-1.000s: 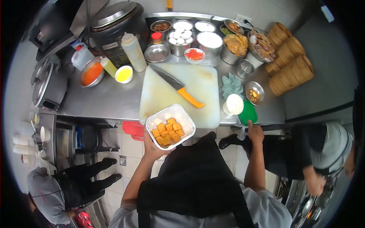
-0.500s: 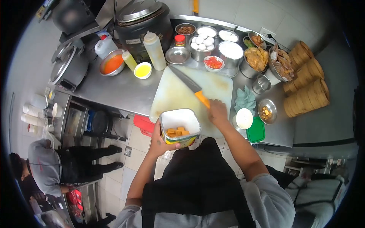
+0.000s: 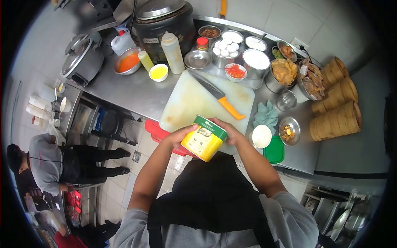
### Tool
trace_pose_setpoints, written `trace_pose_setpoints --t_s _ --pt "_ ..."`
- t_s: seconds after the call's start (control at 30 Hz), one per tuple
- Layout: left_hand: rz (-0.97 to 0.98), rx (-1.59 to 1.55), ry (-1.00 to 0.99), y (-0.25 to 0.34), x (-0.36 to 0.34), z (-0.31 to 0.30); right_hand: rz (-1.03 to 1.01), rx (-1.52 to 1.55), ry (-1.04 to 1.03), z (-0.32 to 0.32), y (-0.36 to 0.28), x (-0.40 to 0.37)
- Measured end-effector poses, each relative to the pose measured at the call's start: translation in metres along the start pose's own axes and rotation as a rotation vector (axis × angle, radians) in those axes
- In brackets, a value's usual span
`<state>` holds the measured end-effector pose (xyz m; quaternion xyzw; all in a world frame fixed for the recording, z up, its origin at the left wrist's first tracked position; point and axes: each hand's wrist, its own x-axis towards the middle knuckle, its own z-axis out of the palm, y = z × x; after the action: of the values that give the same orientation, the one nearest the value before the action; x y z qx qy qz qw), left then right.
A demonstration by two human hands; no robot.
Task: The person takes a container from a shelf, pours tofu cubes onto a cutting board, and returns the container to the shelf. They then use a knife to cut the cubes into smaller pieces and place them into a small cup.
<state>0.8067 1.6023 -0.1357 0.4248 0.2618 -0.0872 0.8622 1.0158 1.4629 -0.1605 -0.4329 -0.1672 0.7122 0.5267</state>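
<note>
Green and yellow tub (image 3: 202, 143) marked "Knorr"

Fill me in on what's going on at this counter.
A person holds a yellow-and-green tub between the left hand and the right hand, its printed side towards the camera and its inside out of view. Beyond it, an orange-handled knife lies on the cutting board. To the right, a green lid rests on the counter near a white cup.
</note>
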Motion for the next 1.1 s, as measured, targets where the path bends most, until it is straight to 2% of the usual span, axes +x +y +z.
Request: trace_pose_setpoints --t_s 0.03,0.1,0.17,0.23,0.3,0.43,0.5,0.53,0.57,0.63,0.77,0.83,0.87,0.9,0.97,1.03,1.1 --pt "-0.078 -0.090 -0.011 0.001 0.005 -0.004 -0.027 0.044 0.001 0.001 0.001 -0.002" --pt "-0.096 -0.024 -0.016 -0.004 0.016 -0.015 -0.047 0.054 0.026 0.000 -0.001 0.002" --pt "-0.089 -0.025 -0.018 0.005 0.016 -0.010 0.161 0.082 0.160 0.000 -0.009 0.005" --pt "-0.070 -0.029 0.021 0.016 0.014 0.001 0.138 0.110 0.161 -0.015 -0.002 0.017" --pt "-0.052 -0.041 0.061 0.021 0.015 0.001 0.093 0.201 0.053 -0.027 0.005 0.020" --pt "-0.075 -0.069 -0.050 0.022 0.014 -0.015 -0.072 0.403 0.021 -0.022 0.011 0.020" --pt "0.118 -0.075 0.022 0.019 0.006 -0.006 -0.104 0.435 0.062 -0.026 0.021 0.026" --pt "0.202 -0.175 0.207 0.014 0.008 0.008 -0.088 0.483 0.073 -0.028 0.024 0.031" --pt "0.197 -0.175 0.200 0.009 0.012 0.014 -0.071 0.528 0.082 -0.029 0.025 0.036" --pt "0.380 -0.110 0.466 0.003 0.013 0.022 -0.099 0.511 0.103 -0.015 0.019 0.035" --pt "0.313 -0.214 0.514 0.022 0.013 0.019 -0.202 0.433 0.238 -0.005 0.016 0.045" --pt "0.403 -0.182 0.598 0.032 0.020 0.012 -0.223 0.405 0.274 -0.002 0.014 0.045" --pt "0.366 -0.077 0.712 0.037 0.019 0.007 -0.334 0.105 0.404 -0.001 0.014 0.045" --pt "0.363 -0.084 0.714 0.045 0.019 0.006 -0.439 -0.200 0.526 0.002 0.014 0.046" --pt "0.309 0.063 0.760 0.057 0.022 0.004 -0.477 -0.192 0.534 -0.003 0.014 0.047" --pt "0.345 0.064 0.737 0.069 0.031 -0.001 -0.523 -0.175 0.556 -0.003 0.010 0.045" --pt "0.290 0.302 0.755 0.089 0.026 0.007 -0.481 -0.262 0.629 0.004 0.005 0.030"
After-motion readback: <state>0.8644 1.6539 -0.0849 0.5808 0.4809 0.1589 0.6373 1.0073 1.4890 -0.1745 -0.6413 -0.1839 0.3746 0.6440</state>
